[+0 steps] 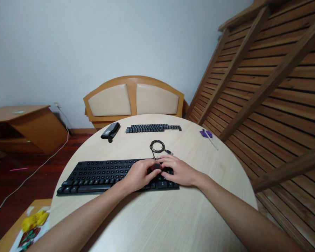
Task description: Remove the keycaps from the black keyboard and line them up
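A black keyboard (99, 175) lies across the round pale table (152, 217). Both hands rest on its right part. My left hand (140, 175) has its fingers curled and pinches a small dark piece, probably a keycap (156, 165). My right hand (177, 170) lies beside it with fingers bent down onto the same spot. The fingertips of both hands meet over the keys. A coiled black cable (157, 146) with a USB plug lies just beyond the hands.
Rows of loose dark keycaps (152, 128) lie at the table's far side, with a black pouch (110, 130) to their left. A purple tool and a thin stick (207, 134) lie at the right. A wooden slatted frame (265, 87) leans on the right; a chair stands behind.
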The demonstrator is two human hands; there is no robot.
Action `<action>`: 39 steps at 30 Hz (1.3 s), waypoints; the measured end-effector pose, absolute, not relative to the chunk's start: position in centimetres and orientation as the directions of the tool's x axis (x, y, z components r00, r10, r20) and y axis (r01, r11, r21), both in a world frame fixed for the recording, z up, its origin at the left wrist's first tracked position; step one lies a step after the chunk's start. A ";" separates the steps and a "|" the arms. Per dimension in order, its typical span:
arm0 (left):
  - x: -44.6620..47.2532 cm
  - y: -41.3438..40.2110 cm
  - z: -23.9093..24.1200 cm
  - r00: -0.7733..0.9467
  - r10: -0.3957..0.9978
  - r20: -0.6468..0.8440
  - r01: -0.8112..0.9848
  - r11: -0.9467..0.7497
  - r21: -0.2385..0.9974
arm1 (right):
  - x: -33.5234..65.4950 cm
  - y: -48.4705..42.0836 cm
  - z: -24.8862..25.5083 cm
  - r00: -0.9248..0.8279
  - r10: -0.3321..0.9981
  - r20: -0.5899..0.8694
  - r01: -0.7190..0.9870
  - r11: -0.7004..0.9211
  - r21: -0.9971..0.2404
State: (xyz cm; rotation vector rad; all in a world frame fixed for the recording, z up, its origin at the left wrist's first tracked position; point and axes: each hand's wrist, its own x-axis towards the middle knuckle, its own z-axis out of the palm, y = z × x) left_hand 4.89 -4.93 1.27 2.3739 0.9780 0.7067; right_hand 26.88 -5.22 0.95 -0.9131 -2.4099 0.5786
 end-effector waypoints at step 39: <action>4.6 -3.5 0.0 0.532 0.834 0.150 0.217 -0.305 0.927 | 26.0 -5.1 -0.1 -0.565 0.746 0.352 0.515 0.652 -0.556</action>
